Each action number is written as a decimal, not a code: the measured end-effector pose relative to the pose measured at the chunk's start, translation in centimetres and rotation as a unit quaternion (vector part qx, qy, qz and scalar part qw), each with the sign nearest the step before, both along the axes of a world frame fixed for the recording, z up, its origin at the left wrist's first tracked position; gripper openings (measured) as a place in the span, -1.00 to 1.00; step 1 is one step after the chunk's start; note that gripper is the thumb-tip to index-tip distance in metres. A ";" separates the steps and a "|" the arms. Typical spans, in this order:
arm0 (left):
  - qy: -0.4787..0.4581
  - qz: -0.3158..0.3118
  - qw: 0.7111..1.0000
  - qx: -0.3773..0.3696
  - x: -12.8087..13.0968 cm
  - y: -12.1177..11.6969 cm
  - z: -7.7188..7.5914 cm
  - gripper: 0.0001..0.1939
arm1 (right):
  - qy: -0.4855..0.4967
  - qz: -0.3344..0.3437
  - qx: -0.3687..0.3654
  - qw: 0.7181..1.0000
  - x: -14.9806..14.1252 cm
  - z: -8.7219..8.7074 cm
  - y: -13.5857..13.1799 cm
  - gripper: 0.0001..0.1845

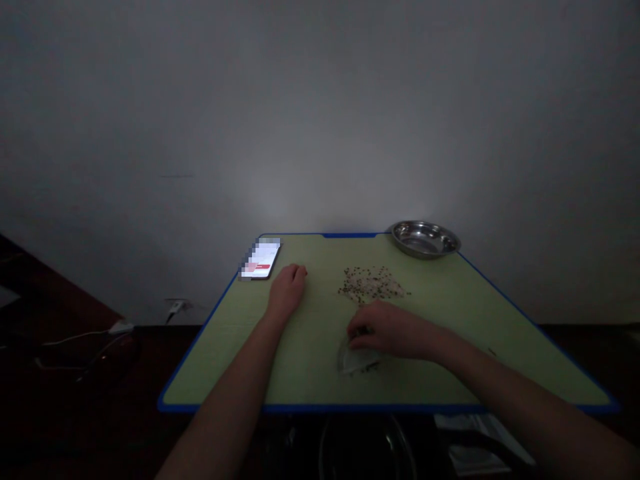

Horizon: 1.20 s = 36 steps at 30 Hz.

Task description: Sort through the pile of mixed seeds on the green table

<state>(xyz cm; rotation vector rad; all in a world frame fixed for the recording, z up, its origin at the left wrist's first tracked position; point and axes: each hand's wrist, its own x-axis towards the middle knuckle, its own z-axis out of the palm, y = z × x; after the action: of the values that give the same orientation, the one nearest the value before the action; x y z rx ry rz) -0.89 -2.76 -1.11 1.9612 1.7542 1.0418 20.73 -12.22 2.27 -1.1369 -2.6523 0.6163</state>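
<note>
My right hand (pixel 385 328) is above a small clear dish (pixel 350 363) near the front of the table, its fingers curled together in a pinch. Whatever is between those fingertips is hidden or too small to name. A few dark bits lie in the dish. Beyond it, a loose pile of pale grains mixed with dark beans or seeds (pixel 373 285) is spread on the tabletop. To the left of the pile rests my left hand (pixel 289 288), closed, with nothing visible in it.
The green table (pixel 310 360) has a blue rim and stands against a grey wall. A steel bowl (pixel 425 241) sits at the back right corner, and a lit phone (pixel 263 259) at the back left. A small dark sliver (pixel 492 351) lies on the right.
</note>
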 end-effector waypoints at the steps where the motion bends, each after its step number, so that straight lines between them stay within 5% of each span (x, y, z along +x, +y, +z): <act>1: 0.001 0.000 1.000 -0.002 0.0 0.0 0.0 -0.66 | 0.005 -0.013 -0.004 1.000 0.2 -0.3 -0.2 -0.82; 20: 0.002 -0.001 1.000 -0.002 -0.2 0.1 0.0 -0.65 | 0.018 -0.068 -0.080 0.994 0.6 -0.5 -3.2 -0.81; 36: -0.005 0.001 1.000 0.004 -0.1 0.0 0.1 -0.65 | 0.047 -0.043 -0.142 0.988 1.1 -0.7 -3.3 -0.79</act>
<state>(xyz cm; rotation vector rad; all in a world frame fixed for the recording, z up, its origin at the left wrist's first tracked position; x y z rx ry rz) -0.99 -2.75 -1.05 1.9562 1.7495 1.0587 21.83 -15.48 1.55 -1.2509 -2.4767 1.0305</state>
